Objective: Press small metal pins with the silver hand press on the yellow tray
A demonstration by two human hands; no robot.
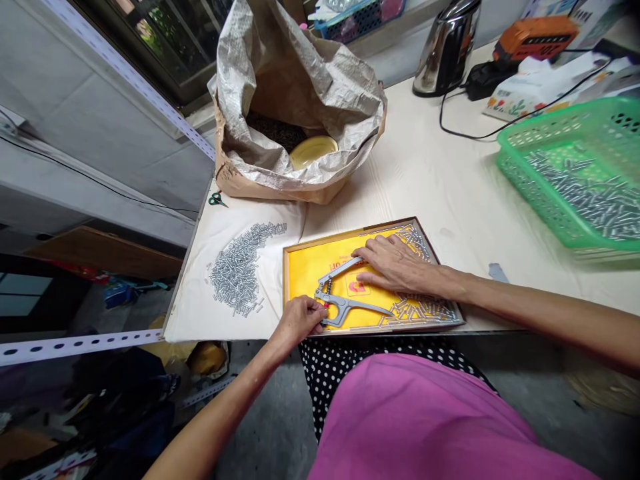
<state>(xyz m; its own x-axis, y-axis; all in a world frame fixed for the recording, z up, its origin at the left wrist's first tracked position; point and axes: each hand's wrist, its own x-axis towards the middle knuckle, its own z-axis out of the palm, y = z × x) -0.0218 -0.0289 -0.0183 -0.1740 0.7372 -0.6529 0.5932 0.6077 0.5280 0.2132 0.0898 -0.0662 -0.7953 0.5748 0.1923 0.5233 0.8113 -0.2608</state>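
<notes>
A grey hand-press tool (pixel 341 308) with two long handles and a dark spring lies over a shallow tray (pixel 286 280) lined with yellow printed sheet. My right hand (pixel 395 263) is on its raised upper handle, fingers curled over the end. At the jaw end, my left hand (pixel 305 315) is closed in a pinch beside a small red part; whatever sits between the fingertips is hidden. Small metal pins (pixel 420 309) lie loose along the tray's right side, partly under my right hand and forearm. Left of the tray, a heap of small metal pieces (pixel 237 270) rests on white cloth.
Behind the tray stands an open woven sack (pixel 240 87) in a carton, with dark small pieces and a yellow dish (pixel 314 152) inside. A green basket (pixel 550 230) of metal pins is at right. Scissors (pixel 217 199), a kettle (pixel 443 53) and a black cable (pixel 475 137) are farther back.
</notes>
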